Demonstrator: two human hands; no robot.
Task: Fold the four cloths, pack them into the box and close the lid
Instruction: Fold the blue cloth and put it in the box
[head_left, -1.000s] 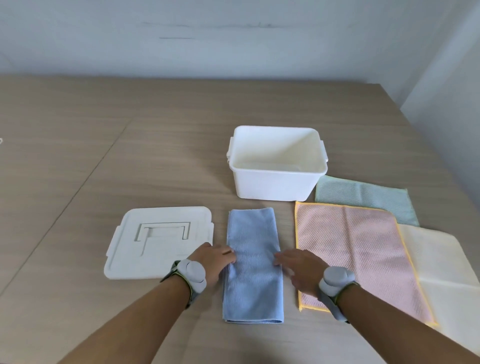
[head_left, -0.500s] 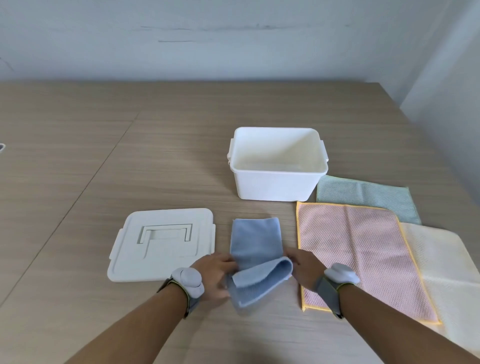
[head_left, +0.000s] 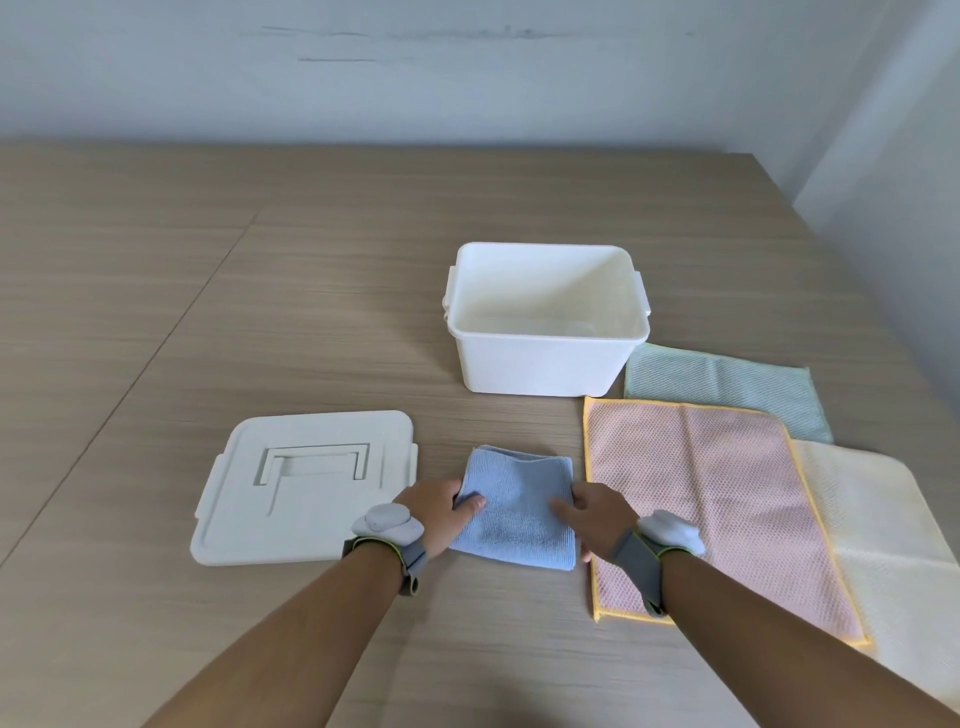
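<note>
Flanking blue cloth (head_left: 517, 506): lid (head_left: 306, 488), pink cloth (head_left: 711, 499).

There is one view only, from a wide-angle camera worn on the person's head. It looks forward and steeply down across the light wood-grain table (head_left: 260, 312) toward the pale grey wall (head_left: 467, 78) behind. Both forearms enter from the bottom edge, close to the lens. Straight lines bow outward near the frame edges.
</note>
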